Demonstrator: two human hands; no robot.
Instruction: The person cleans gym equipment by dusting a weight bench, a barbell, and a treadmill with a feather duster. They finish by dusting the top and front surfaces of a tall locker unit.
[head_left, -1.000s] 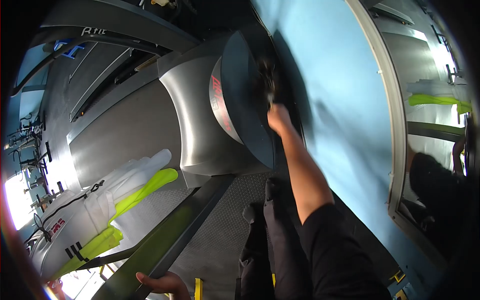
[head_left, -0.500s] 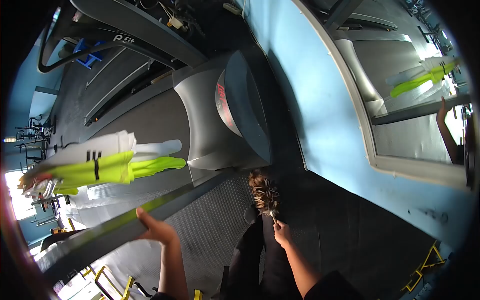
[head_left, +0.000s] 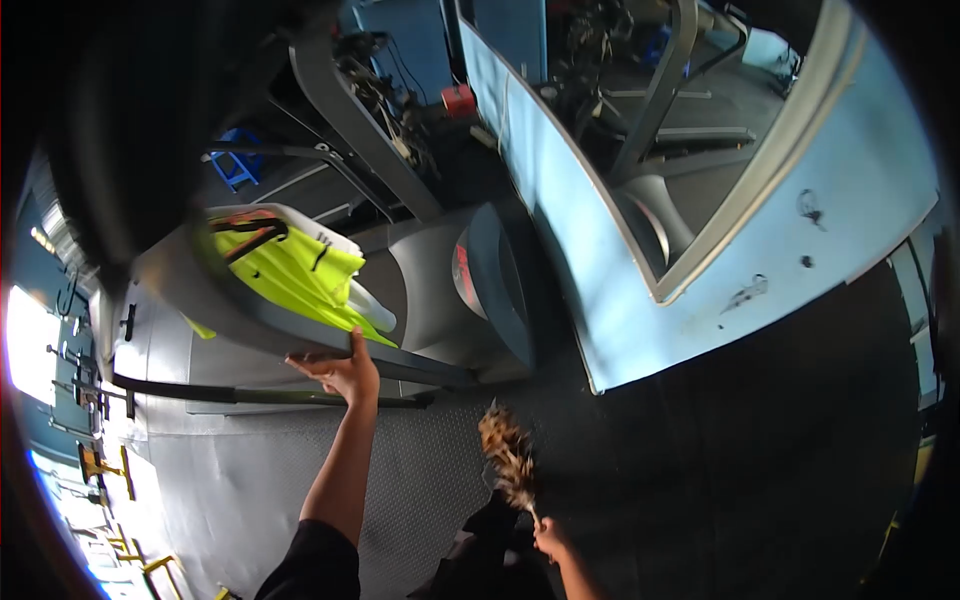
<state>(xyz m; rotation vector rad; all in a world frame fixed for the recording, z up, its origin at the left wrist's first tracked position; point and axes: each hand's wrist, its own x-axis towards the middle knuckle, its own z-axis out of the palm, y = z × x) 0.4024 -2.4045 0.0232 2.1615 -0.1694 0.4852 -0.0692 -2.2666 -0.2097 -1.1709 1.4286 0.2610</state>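
Observation:
My left hand [head_left: 345, 374] grips the dark handrail [head_left: 260, 325] of a treadmill, arm stretched up from the bottom of the view. Low at the bottom, my right hand [head_left: 549, 538] is closed on the thin handle of a brown feather duster [head_left: 507, 464], whose feathers point up and left above the dark rubber floor. The duster touches nothing. The treadmill's grey motor cover [head_left: 470, 285], with a red logo, lies ahead of the duster.
A white and neon-yellow garment [head_left: 290, 268] hangs over the treadmill console. A blue wall with a large mirror [head_left: 640, 190] runs along the right. More gym machines and cables stand behind. Bright windows glare at the far left.
My right hand has pulled the duster back from the treadmill's motor cover toward my body. My view has tilted upward, and my left hand has stayed on the handrail.

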